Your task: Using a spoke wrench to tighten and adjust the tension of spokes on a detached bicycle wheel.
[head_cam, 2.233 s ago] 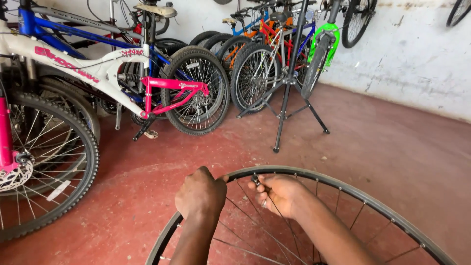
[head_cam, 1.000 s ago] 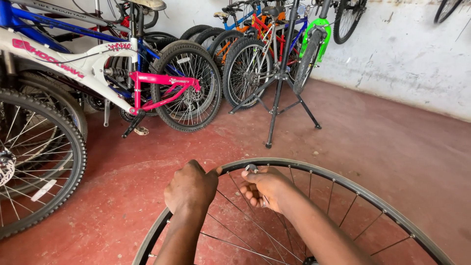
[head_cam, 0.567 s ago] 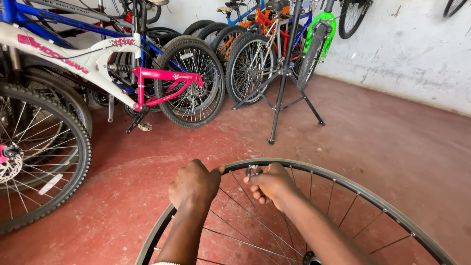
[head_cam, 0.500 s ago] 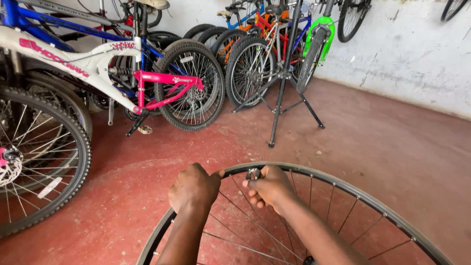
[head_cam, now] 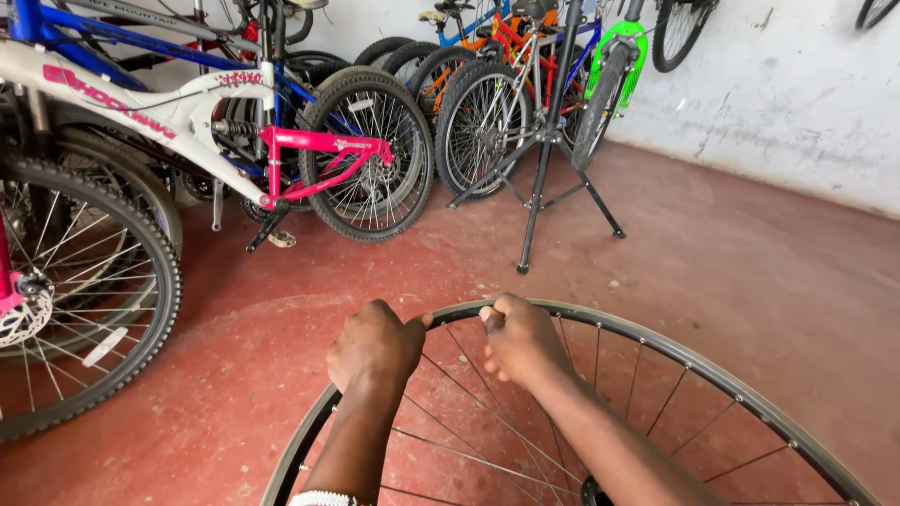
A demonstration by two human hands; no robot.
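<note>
- The left hand (head_cam: 375,349) is curled shut over the top edge of a bare bicycle wheel rim (head_cam: 712,375), thumb pointing right along it.
- The right hand (head_cam: 518,339) sits just beside it to the right, fingers bunched closed near the rim where the spokes (head_cam: 469,375) meet it; whether it pinches a small tool or a spoke end, I cannot tell.
- The rim stands upright, near and low in the view, with no tyre on it; thin spokes run down toward a dark hub (head_cam: 592,491) at the bottom edge.
- Judging from this, the work goes best if the left hand braces the rim firmly while the right makes small, even turns at one spoke at a time.
- Beyond lies a red floor (head_cam: 731,272).
- Far ahead stands a black repair stand (head_cam: 544,159).
- At far left, a white and pink bicycle (head_cam: 234,131) leans among others parked along the wall.
</note>
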